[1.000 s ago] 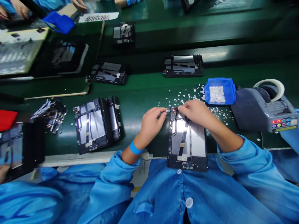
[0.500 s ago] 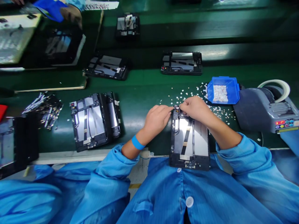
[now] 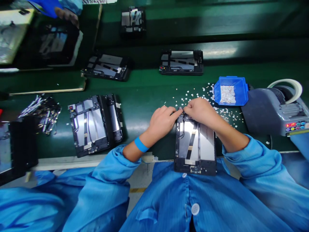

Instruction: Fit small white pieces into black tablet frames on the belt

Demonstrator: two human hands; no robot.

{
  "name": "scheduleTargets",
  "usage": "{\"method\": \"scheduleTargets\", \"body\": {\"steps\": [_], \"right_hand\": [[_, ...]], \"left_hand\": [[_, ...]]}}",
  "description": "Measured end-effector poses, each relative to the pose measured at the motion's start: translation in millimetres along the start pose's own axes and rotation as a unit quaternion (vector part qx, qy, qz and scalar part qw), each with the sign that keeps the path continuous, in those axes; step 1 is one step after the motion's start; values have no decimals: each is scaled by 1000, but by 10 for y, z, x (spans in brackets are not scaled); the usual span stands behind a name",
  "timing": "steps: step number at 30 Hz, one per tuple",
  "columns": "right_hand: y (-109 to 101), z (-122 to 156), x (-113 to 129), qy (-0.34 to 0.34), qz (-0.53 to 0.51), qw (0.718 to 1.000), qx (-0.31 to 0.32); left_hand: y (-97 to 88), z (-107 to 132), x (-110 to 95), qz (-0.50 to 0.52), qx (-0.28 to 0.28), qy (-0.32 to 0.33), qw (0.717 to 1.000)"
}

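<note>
An opened tablet chassis [image 3: 195, 148] with silver shielding and a black flex strip lies lengthwise at the near edge of the green bench, its bottom against my blue coat. My left hand [image 3: 162, 120] pinches at the chassis's top left corner, fingers curled together. My right hand [image 3: 200, 111] rests over the top edge, fingers bent and pressed on the same corner. The fingertips of both hands meet there; what they hold is too small to make out.
A blue tray [image 3: 231, 91] of small white pieces sits at right, with several white bits scattered on the bench [image 3: 145, 93]. A grey tape dispenser [image 3: 275, 111] stands far right. Other chassis [image 3: 93, 124] [image 3: 181, 62] [image 3: 107, 67] lie left and behind. A loose parts pile [image 3: 42, 111] is at left.
My left hand has closed in from the left until its fingertips meet the right hand at the chassis's top corner. The view has shifted slightly.
</note>
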State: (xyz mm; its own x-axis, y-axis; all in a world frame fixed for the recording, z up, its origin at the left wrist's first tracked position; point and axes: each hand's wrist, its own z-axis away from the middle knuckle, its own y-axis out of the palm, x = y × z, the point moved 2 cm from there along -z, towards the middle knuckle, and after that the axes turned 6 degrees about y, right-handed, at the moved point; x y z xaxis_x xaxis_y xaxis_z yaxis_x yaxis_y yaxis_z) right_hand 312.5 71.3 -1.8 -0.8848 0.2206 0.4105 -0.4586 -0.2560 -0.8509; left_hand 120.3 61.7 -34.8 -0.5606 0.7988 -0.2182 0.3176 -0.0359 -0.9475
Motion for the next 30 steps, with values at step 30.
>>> {"method": "scheduleTargets", "body": {"steps": [30], "right_hand": [[-256,1558,-1224,-103,-226,945,-214]], "left_hand": [[113,-586,385,410,92,-241,875]]}}
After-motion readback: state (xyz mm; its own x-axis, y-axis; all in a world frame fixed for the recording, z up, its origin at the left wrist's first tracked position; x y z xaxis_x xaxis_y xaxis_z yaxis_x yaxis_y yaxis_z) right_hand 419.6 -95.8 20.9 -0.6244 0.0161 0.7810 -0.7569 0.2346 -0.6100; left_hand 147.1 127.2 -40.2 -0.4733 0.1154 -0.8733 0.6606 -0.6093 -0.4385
